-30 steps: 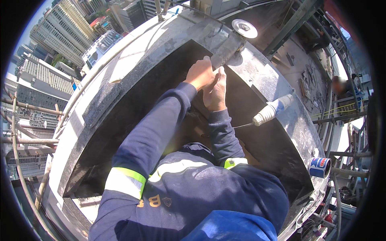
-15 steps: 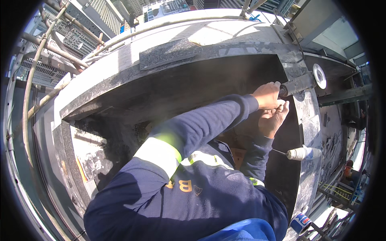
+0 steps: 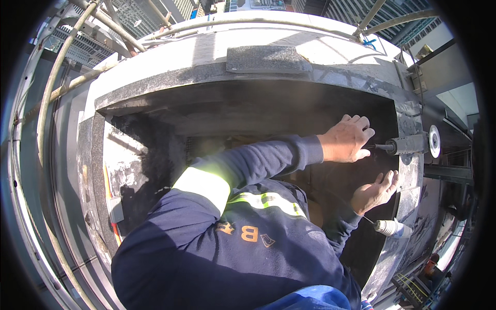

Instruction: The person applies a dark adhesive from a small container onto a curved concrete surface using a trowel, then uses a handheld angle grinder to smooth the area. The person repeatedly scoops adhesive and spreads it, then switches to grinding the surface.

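Above the dark stone-lined recess, my left hand (image 3: 346, 138) is open, its dusty fingers spread and nothing visible in them. It is beside the rear end of a grey angle grinder (image 3: 411, 144) but apart from it. The grinder lies across the right stone rim, its round white disc (image 3: 434, 141) at the outer end. Lower down, my right hand (image 3: 376, 192) is also open, palm turned up, fingers loosely curled and empty. Close below it, a pale cable connector (image 3: 392, 228) with a thin cord rests on the same rim.
A loose grey stone slab (image 3: 266, 59) lies on the far ledge. Scaffold poles (image 3: 54, 93) rise at the left, with tall buildings beyond. An orange strip-like tool (image 3: 109, 194) leans by the left rim. Dust hangs in the recess.
My hands, together by the grinder's rear end before, have moved apart and opened. The right one has dropped lower. The whole view has shifted, so the grinder and slab appear further right.
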A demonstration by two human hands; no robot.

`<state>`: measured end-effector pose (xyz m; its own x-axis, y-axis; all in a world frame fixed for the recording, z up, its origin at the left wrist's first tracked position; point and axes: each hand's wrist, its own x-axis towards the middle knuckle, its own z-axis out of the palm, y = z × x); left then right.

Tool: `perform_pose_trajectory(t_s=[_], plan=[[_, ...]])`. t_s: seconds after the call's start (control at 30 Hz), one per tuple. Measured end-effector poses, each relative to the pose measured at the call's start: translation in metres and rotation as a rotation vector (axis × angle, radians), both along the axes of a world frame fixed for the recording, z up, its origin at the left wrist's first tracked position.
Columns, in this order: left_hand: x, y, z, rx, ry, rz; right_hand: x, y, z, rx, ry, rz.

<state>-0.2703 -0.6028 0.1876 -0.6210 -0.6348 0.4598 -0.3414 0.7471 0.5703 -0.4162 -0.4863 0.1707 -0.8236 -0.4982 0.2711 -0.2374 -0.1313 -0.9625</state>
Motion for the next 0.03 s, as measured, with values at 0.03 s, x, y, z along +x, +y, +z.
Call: perform_pose_trajectory(t_s=[0.03], plan=[[0.0194,-0.0025,0.0035,-0.024,0.024,-0.002,-0.0239,0.0105,-0.025,0.046,0.244,0.05]])
